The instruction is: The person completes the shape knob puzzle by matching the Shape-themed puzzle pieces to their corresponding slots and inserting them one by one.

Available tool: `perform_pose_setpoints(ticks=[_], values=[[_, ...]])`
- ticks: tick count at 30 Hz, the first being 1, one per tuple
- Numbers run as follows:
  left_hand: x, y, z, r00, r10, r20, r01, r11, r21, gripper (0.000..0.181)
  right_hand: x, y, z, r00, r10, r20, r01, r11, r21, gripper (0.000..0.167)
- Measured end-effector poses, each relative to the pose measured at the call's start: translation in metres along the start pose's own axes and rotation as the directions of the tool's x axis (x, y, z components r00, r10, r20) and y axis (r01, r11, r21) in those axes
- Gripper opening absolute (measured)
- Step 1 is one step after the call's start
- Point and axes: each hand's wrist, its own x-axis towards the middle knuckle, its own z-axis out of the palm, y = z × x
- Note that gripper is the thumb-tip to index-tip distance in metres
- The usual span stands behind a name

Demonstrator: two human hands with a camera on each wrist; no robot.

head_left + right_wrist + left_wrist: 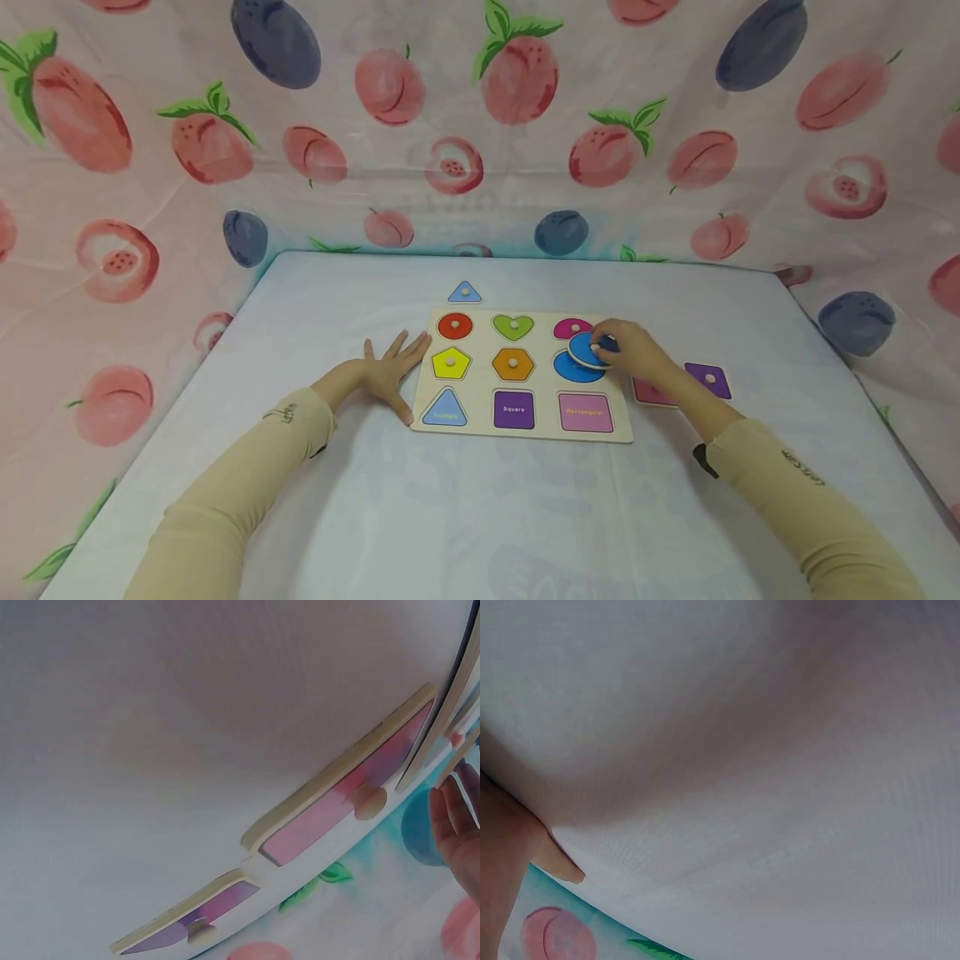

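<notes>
My right hand (636, 350) pinches the knob of a blue oval puzzle piece (579, 348) in the head view. The piece is tilted and partly covers the blue oval recess (577, 368) on the wooden shape board (480, 387). At the board's left edge, my left hand (386, 379) rests with its fingers spread, touching the edge. Red circle, green heart, yellow pentagon, orange hexagon and magenta pieces sit in the board. The triangle, square and rectangle recesses in the front row hold no pieces. The left wrist view shows only part of the left hand (510, 847).
A light blue triangle piece (456, 296) lies behind the board. Right of the board, partly under my right forearm, lie a pink rectangle piece (315, 829) and a purple square piece (165, 935). Fruit-print cloth (510, 208) rises behind the white table (360, 500).
</notes>
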Motion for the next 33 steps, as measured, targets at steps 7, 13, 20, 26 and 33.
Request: perform_pose_setpoints(ticks=[7, 13, 20, 26, 33], values=[[0.001, -0.001, 0.000, 1.000, -0.004, -0.003, 0.004, 1.000, 0.006, 0.136, 0.001, -0.003, 0.006, 0.998, -0.069, 0.003, 0.069, 0.997, -0.019, 0.008], [0.002, -0.002, 0.001, 1.000, 0.001, -0.001, -0.001, 1.000, 0.013, 0.137, 0.002, -0.005, 0.008, 0.997, -0.079, 0.014, 0.080, 0.996, -0.031, 0.007], [0.001, -0.001, -0.001, 1.000, -0.006, -0.002, 0.006, 1.000, 0.013, 0.136, 0.004, -0.011, 0.011, 0.997, -0.066, 0.045, 0.068, 0.997, -0.038, 0.007], [0.000, -0.001, 0.000, 1.000, -0.010, -0.003, 0.011, 1.000, 0.021, 0.136, 0.004, -0.014, 0.014, 0.996, -0.054, 0.067, 0.057, 0.998, -0.041, 0.005], [0.001, -0.001, -0.001, 1.000, -0.008, -0.007, 0.008, 1.000, 0.015, 0.136, 0.004, -0.014, 0.015, 0.996, -0.040, 0.084, 0.043, 0.998, -0.038, 0.007]])
